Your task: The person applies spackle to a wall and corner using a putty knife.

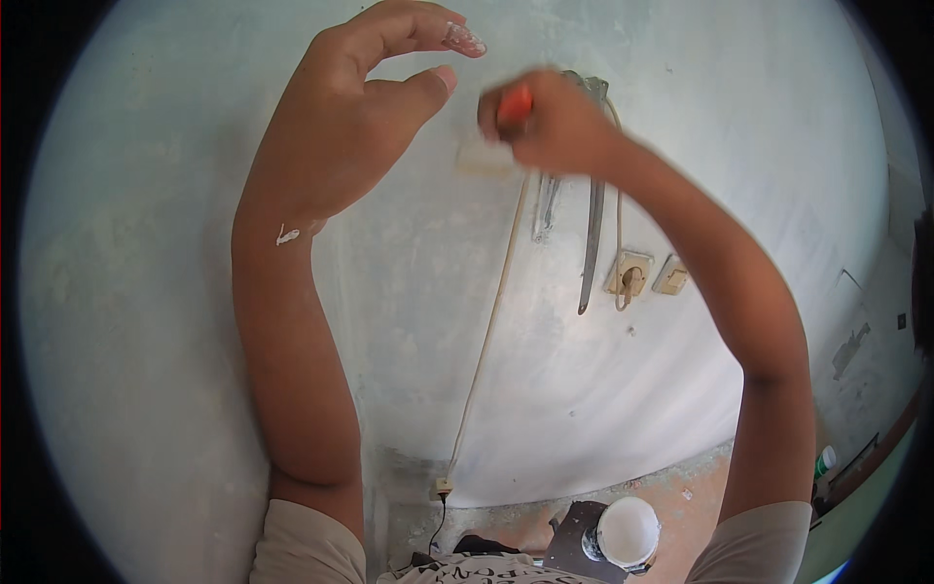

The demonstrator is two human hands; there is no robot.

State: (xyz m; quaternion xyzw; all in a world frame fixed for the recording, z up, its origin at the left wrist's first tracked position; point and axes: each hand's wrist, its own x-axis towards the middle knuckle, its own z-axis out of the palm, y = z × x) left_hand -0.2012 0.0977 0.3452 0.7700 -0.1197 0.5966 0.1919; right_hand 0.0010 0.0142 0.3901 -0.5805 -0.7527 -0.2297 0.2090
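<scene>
My left hand (370, 107) is raised in front of the patchy whitish wall (418, 263). Its thumb and fingers are curved and apart with nothing between them, and white smears mark a fingertip and the wrist. To its right, my right hand (550, 122) is closed in a fist around an orange handle (515, 105). Motion blurs this hand, and the working end of the tool cannot be made out. A pale yellowish patch (484, 156) shows blurred just below the fist; I cannot tell whether it belongs to the tool or the wall.
Behind my right hand, a dark strip (591, 253) and a cable (501, 292) hang down the wall. A socket with a plug (629, 277) and a switch (671, 275) sit to the right. Below, a white bucket (628, 530) stands by a dark surface (574, 545).
</scene>
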